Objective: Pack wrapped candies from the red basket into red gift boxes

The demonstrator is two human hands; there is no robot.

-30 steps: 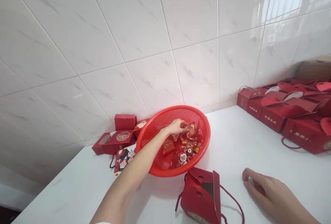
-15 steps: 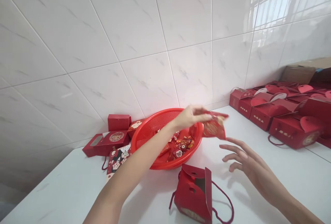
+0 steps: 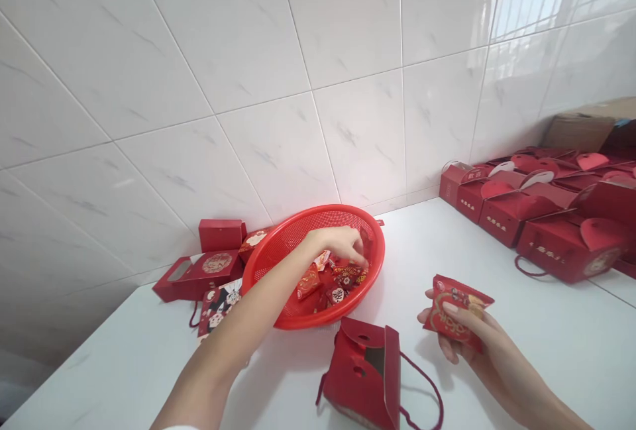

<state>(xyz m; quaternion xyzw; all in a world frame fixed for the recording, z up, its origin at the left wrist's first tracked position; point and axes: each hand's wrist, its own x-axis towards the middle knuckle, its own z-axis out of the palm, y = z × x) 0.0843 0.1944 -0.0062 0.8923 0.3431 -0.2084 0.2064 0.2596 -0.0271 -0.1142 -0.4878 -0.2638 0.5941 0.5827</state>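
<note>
My left hand reaches down into the red plastic basket, its fingers bent over small red wrapped packets; whether they grip one is hidden. My right hand is closed on a red and gold packet, thumb on top, above the white surface to the right of the basket. Between my arms, in front of the basket, stands a red gift box with its top flaps partly open and a dark red cord handle at its right side.
Several red boxes with heart-shaped flaps stand in rows at the right, with a cardboard box behind them. Left of the basket lie more red boxes and a patterned one. A tiled wall rises behind the counter.
The packet that my left hand held is now in my right hand, which has closed on it. My left hand has moved left and down into the basket.
</note>
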